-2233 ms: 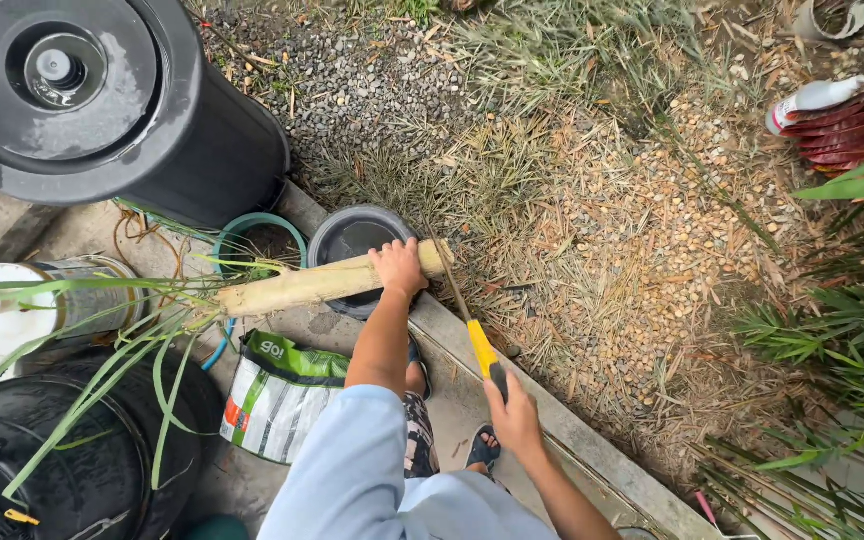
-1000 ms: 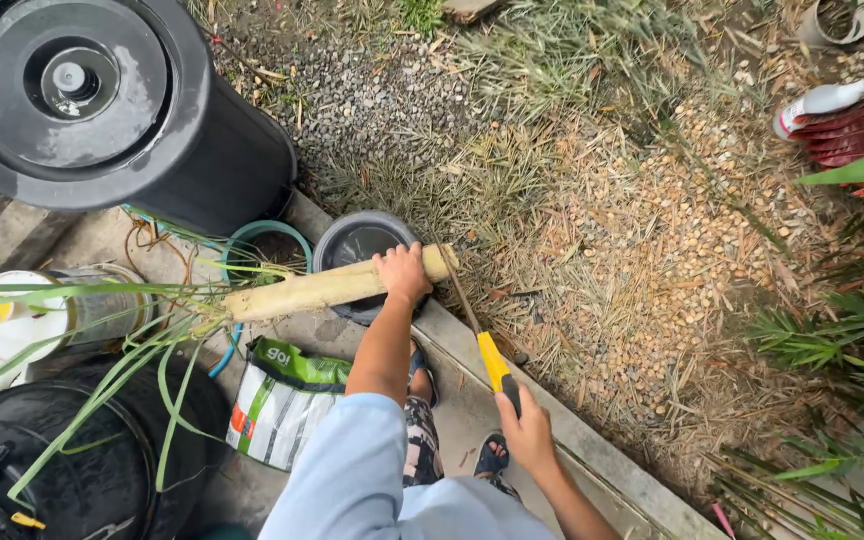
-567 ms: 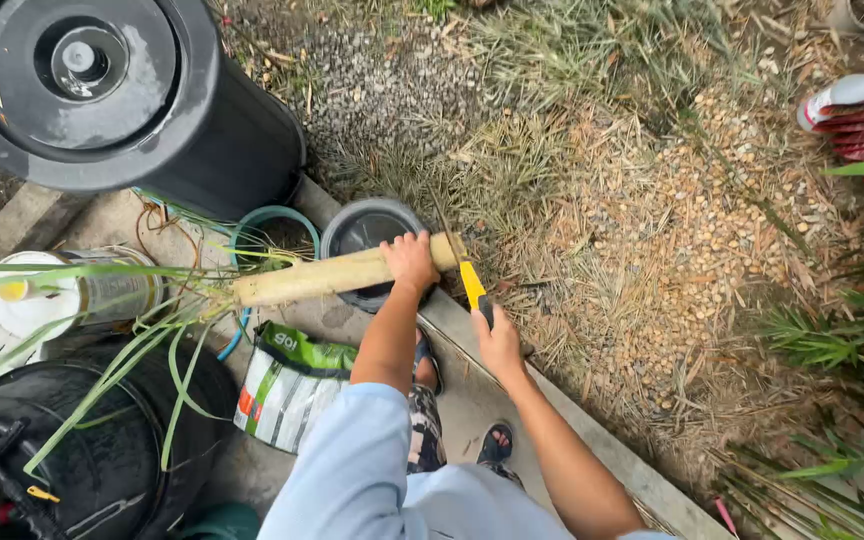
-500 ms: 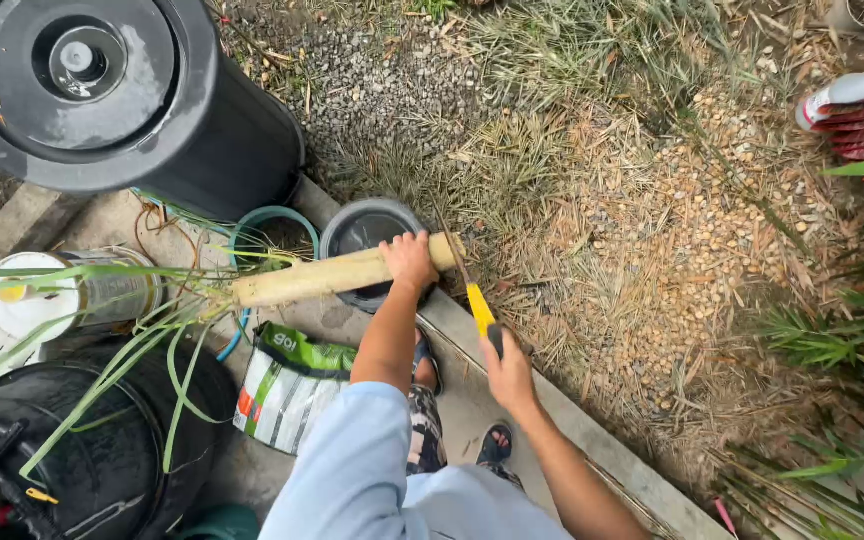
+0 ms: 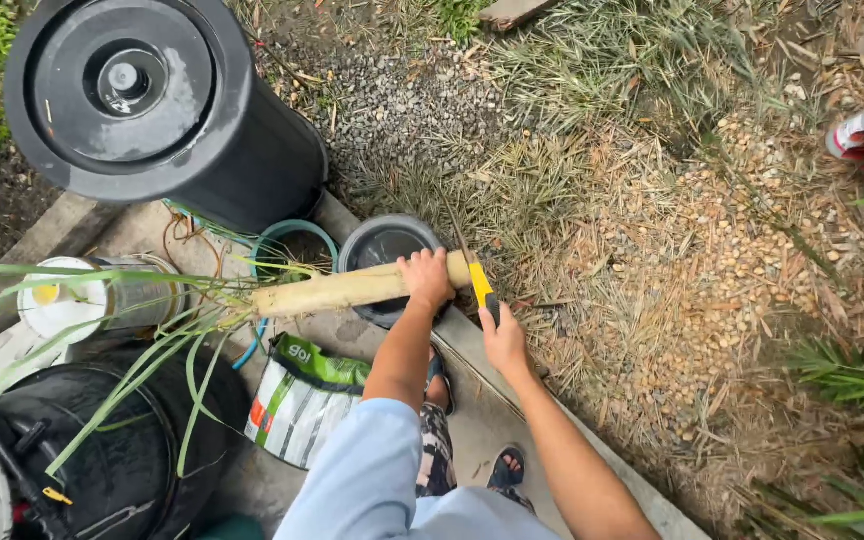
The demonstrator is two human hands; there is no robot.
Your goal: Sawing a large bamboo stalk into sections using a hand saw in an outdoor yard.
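Pale bamboo-like stalk [image 5: 352, 289], thick and cut at one end, held level above a concrete kerb [image 5: 472, 350], with long green leaves [image 5: 132, 370] trailing from its far end. Left hand [image 5: 426, 279] wrapped around the stalk close to the cut end, fingers closed over the top. Right hand [image 5: 503, 340] just beside it, clamped on the handle of a yellow-handled knife [image 5: 480, 289], blade end touching or nearly touching the cut end; exact contact hard to tell. Under the left hand, a round grey pot [image 5: 384, 243]; next to that, a green-rimmed pot [image 5: 292, 245]. Beyond both, a large black bin [image 5: 152, 110] with lid. Below the left forearm, a green and white bag [image 5: 302, 400] on the concrete. Beyond the right hand, dry grass and gravel [image 5: 712, 260]. Sandalled feet [image 5: 502, 468] on the kerb below the hands.
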